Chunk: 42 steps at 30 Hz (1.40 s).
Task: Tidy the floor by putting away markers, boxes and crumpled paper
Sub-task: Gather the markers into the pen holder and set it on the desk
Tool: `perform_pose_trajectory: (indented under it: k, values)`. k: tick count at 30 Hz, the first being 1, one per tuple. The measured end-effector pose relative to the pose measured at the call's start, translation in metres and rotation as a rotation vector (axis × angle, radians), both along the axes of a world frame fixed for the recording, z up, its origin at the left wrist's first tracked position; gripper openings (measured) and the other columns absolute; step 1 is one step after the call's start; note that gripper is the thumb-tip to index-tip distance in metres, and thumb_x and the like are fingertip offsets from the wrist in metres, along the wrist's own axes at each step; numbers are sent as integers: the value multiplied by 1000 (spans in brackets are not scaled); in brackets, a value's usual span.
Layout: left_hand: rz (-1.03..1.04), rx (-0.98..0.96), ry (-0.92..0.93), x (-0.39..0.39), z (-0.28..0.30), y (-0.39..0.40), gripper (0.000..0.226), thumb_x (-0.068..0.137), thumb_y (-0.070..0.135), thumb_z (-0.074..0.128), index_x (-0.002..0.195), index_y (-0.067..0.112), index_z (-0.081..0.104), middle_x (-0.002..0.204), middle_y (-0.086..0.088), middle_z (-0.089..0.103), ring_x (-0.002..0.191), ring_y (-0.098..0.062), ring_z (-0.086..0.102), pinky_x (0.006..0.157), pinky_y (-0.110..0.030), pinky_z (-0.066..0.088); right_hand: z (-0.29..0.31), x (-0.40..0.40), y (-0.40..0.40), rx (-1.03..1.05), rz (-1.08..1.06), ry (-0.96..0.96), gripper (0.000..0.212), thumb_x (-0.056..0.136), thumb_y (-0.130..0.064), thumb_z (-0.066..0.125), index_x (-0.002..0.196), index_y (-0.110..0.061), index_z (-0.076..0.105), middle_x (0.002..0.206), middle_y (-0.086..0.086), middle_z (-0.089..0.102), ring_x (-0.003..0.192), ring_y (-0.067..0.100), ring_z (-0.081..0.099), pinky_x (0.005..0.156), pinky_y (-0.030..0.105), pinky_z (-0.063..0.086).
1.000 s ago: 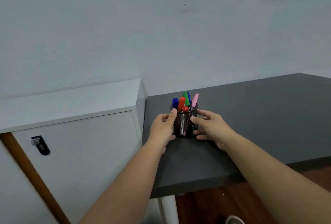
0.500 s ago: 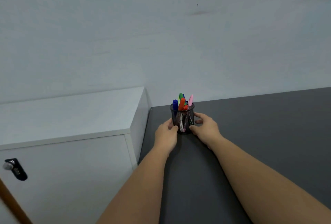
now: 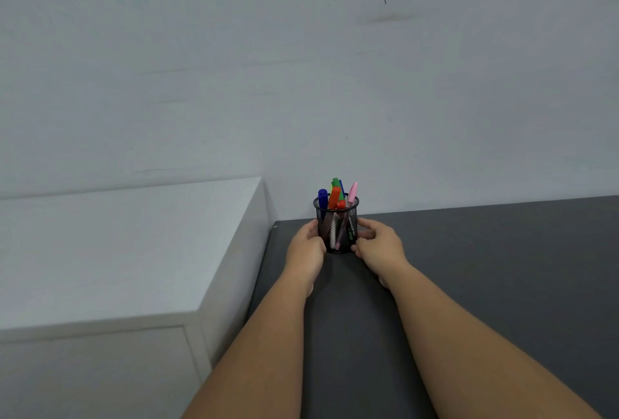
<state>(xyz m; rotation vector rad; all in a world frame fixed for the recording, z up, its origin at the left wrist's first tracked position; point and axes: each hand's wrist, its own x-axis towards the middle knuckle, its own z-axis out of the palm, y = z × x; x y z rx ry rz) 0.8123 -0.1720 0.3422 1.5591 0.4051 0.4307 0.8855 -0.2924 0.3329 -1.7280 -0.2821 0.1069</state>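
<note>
While each hand grips the mesh pen cup, it stands on a dark desk by the wall.

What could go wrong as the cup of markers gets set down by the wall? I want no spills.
The cup is tall and narrow, and the markers lean above its rim, so a nudge as the left hand or right hand lets go could tip it. It also stands near the desk's left edge, beside the cabinet, so spilled markers might roll off.
</note>
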Motion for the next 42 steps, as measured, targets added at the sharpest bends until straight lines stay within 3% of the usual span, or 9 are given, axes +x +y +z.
perform_pose_trajectory:
  k: [2, 5, 10, 19, 21, 25, 28, 31, 42]
  values:
    - [-14, 16, -13, 10, 2, 6, 76, 71, -13, 35, 133, 26, 54, 99, 23, 69, 111, -12, 61, 94, -34, 50, -1, 12, 7, -3, 3, -1, 59, 78, 1, 55, 131, -25, 57, 100, 0, 71, 98, 22, 67, 91, 44, 55]
    - [-36, 14, -40, 25, 2, 14, 70, 68, -12, 35, 108, 39, 58, 81, 33, 70, 95, -4, 63, 66, -15, 48, -2, 28, 19, -4, 15, 0, 61, 79, 2, 54, 134, -24, 55, 100, 0, 70, 99, 22, 67, 91, 45, 55]
    - [-38, 38, -39, 44, 2, 23, 65, 69, -11, 37, 80, 46, 66, 82, 25, 73, 89, -9, 63, 63, -20, 45, -3, 47, 32, -20, 29, -6, 63, 79, 1, 54, 136, -26, 53, 102, 0, 70, 98, 21, 66, 91, 44, 55]
    - [-26, 192, -27, 65, 3, 29, 60, 73, -10, 39, 104, 36, 63, 108, -4, 70, 102, -24, 63, 83, -34, 51, 3, 66, 43, -43, 72, -10, 65, 77, 1, 48, 134, -28, 55, 85, 0, 69, 81, 21, 67, 84, 46, 58]
    - [-9, 229, -22, 65, 4, 28, 60, 74, -9, 39, 107, 36, 62, 113, -12, 67, 99, -26, 62, 77, -31, 49, 4, 67, 44, -46, 87, 2, 64, 79, 1, 48, 136, -27, 52, 82, 3, 67, 75, 20, 66, 81, 46, 59]
    - [32, 368, 28, 57, 6, 23, 53, 82, -2, 43, 123, 26, 61, 114, -17, 61, 89, -25, 59, 70, -27, 46, 6, 61, 40, -96, 83, -40, 65, 84, -4, 52, 146, -19, 38, 97, -1, 64, 95, 24, 64, 93, 45, 53]
    - [61, 536, 116, 45, 3, 16, 54, 89, 7, 44, 140, 22, 50, 128, -14, 55, 109, -30, 57, 95, -38, 49, 8, 43, 30, -197, 56, -116, 60, 88, -9, 54, 146, -16, 39, 132, 7, 58, 119, 26, 55, 97, 32, 43]
    - [59, 679, 189, 20, 1, 6, 55, 95, 14, 44, 149, 19, 37, 147, -7, 41, 129, -25, 47, 106, -31, 35, 10, 17, 16, -269, 62, -189, 50, 89, -10, 54, 138, -17, 50, 134, 11, 58, 120, 26, 53, 86, 26, 37]
    - [-144, 1113, 384, -105, -8, -36, 51, 97, 27, 36, 147, 17, 40, 158, -11, 30, 143, -28, 29, 117, -38, 25, 11, -97, -35, -550, 28, -277, 51, 88, -16, 54, 138, -22, 52, 139, 6, 55, 123, 23, 53, 102, 29, 39]
